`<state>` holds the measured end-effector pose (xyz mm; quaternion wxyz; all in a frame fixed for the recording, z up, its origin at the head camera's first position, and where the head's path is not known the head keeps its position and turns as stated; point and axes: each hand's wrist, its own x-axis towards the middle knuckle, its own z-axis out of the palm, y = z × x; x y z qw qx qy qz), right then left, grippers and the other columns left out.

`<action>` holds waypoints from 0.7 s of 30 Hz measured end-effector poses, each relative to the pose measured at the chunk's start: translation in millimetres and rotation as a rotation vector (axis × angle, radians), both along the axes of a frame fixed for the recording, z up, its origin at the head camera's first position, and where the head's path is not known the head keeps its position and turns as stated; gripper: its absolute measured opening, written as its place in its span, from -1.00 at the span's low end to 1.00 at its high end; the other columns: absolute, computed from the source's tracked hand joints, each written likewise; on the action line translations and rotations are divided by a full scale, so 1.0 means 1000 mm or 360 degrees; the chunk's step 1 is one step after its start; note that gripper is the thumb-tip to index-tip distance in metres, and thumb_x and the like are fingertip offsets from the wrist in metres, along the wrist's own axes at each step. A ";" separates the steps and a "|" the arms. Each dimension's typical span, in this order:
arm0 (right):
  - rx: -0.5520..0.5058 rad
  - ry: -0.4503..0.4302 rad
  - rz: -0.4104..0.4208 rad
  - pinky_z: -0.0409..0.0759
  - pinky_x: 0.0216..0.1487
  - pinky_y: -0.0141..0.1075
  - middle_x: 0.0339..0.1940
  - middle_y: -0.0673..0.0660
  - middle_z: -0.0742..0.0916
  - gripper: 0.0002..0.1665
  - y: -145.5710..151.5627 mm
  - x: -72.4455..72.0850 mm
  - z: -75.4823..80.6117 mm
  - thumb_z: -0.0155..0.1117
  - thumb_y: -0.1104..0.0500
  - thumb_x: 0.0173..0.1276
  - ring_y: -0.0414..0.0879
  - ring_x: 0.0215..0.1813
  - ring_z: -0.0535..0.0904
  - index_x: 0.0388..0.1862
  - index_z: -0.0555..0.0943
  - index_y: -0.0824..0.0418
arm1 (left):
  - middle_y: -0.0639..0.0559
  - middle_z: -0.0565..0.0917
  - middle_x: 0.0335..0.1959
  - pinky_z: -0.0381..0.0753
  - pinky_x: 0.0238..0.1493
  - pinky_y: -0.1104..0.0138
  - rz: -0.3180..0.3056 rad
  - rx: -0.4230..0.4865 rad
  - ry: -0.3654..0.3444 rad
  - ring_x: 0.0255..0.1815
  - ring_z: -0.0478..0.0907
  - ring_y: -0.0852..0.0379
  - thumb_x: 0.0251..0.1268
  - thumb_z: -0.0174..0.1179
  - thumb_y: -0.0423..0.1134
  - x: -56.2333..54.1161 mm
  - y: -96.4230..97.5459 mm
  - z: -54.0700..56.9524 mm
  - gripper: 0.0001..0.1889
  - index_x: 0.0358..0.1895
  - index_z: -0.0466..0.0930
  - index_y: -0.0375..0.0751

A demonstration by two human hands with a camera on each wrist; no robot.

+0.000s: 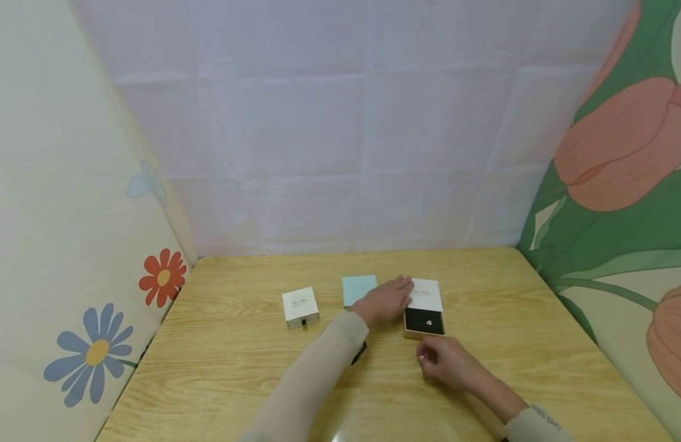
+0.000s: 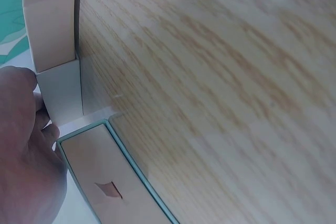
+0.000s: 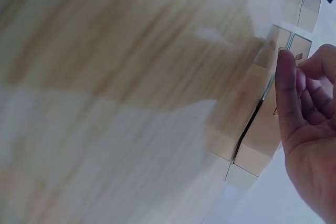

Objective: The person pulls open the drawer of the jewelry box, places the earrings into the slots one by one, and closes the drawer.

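Observation:
A white jewellery box sleeve lies on the table, its kraft-coloured drawer pulled out towards me. Inside the drawer, a small silvery piece of jewellery sits on a black insert. My left hand reaches across from the left, its fingers resting along the sleeve's left edge. In the left wrist view the fingertips meet the sleeve beside the drawer. Just in front of the drawer, my right hand pinches a tiny shiny piece of jewellery between thumb and forefinger, mostly hidden.
A light-blue drawer box stands left of the white sleeve, partly behind my left hand. Further left is another white box with a black pull tab. Wood-grain table lies around them, with a white cloth behind.

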<state>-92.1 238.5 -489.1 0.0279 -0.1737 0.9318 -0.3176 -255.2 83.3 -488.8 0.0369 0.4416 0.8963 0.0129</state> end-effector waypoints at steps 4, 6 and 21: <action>0.0008 0.0002 -0.0010 0.55 -0.42 -0.43 -0.47 -0.13 0.62 -0.87 0.000 -0.001 0.001 0.34 0.36 0.19 -0.37 -0.42 0.47 -0.32 0.65 0.15 | 0.05 -0.02 0.68 -0.02 0.63 0.31 -0.0006 -0.0003 0.0001 0.67 -0.08 0.08 0.73 -0.41 0.00 -0.001 0.000 0.000 -0.41 0.65 -0.05 -0.13; 0.0010 0.0003 -0.0022 0.54 -0.43 -0.43 -0.47 -0.12 0.62 -0.88 -0.001 -0.002 0.002 0.32 0.35 0.20 -0.36 -0.43 0.46 -0.32 0.65 0.16 | 0.05 -0.02 0.68 -0.02 0.63 0.31 -0.0007 -0.0005 0.0008 0.67 -0.08 0.07 0.73 -0.42 0.00 -0.001 0.000 -0.001 -0.41 0.65 -0.05 -0.13; 0.0054 0.0005 -0.0207 0.53 -0.37 -0.43 -0.42 -0.11 0.63 -0.90 -0.005 -0.005 0.005 0.30 0.31 0.26 -0.31 -0.38 0.47 -0.30 0.70 0.13 | 0.07 -0.03 0.68 -0.07 0.63 0.35 0.0010 -0.0004 0.0014 0.67 -0.09 0.10 0.73 -0.42 0.02 -0.002 0.001 -0.003 -0.41 0.66 -0.06 -0.11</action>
